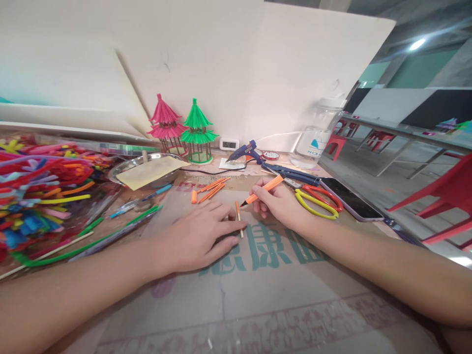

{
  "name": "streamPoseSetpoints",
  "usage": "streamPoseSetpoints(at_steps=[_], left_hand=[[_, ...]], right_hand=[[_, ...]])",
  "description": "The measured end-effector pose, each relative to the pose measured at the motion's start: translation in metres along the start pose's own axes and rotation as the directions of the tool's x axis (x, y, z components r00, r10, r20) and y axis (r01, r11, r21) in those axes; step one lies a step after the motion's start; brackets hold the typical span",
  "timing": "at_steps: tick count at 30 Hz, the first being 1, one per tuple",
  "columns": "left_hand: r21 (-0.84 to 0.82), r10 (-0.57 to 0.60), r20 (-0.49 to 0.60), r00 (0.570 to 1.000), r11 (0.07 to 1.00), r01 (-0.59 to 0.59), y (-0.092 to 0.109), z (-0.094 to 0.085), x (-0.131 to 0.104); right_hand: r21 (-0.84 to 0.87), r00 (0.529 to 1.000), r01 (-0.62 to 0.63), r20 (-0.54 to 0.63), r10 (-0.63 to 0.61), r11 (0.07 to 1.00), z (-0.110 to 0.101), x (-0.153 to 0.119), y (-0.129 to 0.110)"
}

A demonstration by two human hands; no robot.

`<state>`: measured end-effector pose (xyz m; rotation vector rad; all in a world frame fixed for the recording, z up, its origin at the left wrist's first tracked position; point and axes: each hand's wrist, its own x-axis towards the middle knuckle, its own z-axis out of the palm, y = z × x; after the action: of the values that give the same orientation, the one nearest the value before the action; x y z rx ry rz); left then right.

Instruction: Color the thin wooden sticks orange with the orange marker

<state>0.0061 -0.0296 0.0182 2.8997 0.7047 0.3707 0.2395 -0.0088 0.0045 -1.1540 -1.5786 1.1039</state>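
My left hand (206, 233) lies low over the board, its index finger pressing a short wooden stick (238, 212) down against it. The stick's upper part is orange and its lower end is pale bare wood. My right hand (275, 199) grips an orange marker (271, 188), uncapped, with its dark tip close to the stick; whether they touch I cannot tell. Beyond my left fingers lie several orange sticks (214, 189) and the orange marker cap (193, 196). Beneath both hands is a brown cardboard sheet (258, 295) printed with green characters.
Pink (165, 120) and green (198, 130) pagoda models stand at the back, near a blue glue gun (243, 151). Pipe cleaners (44, 196) crowd the left, beside a metal plate (118, 169). Yellow-and-red-handled pliers (317, 206), a phone (348, 196) and a clear jug (313, 137) are right.
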Motion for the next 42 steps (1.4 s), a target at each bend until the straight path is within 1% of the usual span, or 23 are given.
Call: streamPoseSetpoints(at_steps=[2, 6, 9, 13, 19, 26, 28, 32, 34, 36, 40, 42], left_hand=[[0.015, 0.017, -0.008, 1.0, 1.0, -0.017, -0.0001, -0.0001, -0.0004], [0.042, 0.076, -0.059, 0.995, 0.996, -0.073, 0.0006, 0.0002, -0.0024], [0.064, 0.1, -0.057, 0.993, 0.993, -0.096, 0.0011, 0.0001, -0.0029], [0.079, 0.103, -0.035, 0.994, 0.992, -0.1, 0.0013, -0.0008, -0.0011], [0.092, 0.089, -0.01, 0.996, 0.992, -0.087, 0.0019, -0.0013, 0.0001], [0.087, 0.088, 0.0, 0.996, 0.992, -0.087, 0.0018, -0.0016, 0.0], [0.086, 0.087, 0.002, 0.996, 0.992, -0.087, 0.002, -0.0021, 0.0003], [0.083, 0.076, 0.023, 0.997, 0.994, -0.078, 0.0027, -0.0033, 0.0006], [0.079, 0.07, 0.032, 0.997, 0.994, -0.073, 0.0029, -0.0038, 0.0008], [0.074, 0.074, 0.03, 0.997, 0.994, -0.076, 0.0029, -0.0041, 0.0009], [0.067, 0.081, 0.018, 0.997, 0.994, -0.082, 0.0029, -0.0042, 0.0007], [0.068, 0.075, 0.02, 0.997, 0.995, -0.076, 0.0029, -0.0041, 0.0005]], right_hand=[[-0.004, 1.0, 0.003, -0.001, -0.003, 1.0, 0.0001, -0.0007, -0.0005], [0.002, 1.0, 0.0, 0.008, 0.0, 1.0, 0.0006, -0.002, -0.0021], [0.006, 1.0, -0.012, 0.012, 0.012, 1.0, 0.0008, -0.0025, -0.0035], [-0.017, 0.999, -0.03, 0.033, 0.031, 0.999, 0.0011, -0.0029, -0.0043], [-0.097, 0.999, -0.028, 0.02, 0.031, 0.995, 0.0011, -0.0023, -0.0036], [-0.081, 0.999, -0.031, 0.032, 0.034, 0.996, 0.0018, -0.0023, -0.0054], [-0.073, 0.997, -0.046, 0.052, 0.05, 0.996, 0.0018, -0.0028, -0.0064], [-0.065, 0.985, -0.072, 0.153, 0.081, 0.995, 0.0008, -0.0042, -0.0075], [-0.062, 0.979, -0.08, 0.181, 0.09, 0.995, 0.0006, -0.0044, -0.0076], [-0.052, 0.983, -0.08, 0.162, 0.087, 0.995, 0.001, -0.004, -0.0075], [-0.042, 0.994, -0.071, 0.078, 0.075, 0.997, 0.0026, -0.0029, -0.0074], [-0.044, 0.993, -0.076, 0.087, 0.08, 0.996, 0.0025, -0.0031, -0.0075]])
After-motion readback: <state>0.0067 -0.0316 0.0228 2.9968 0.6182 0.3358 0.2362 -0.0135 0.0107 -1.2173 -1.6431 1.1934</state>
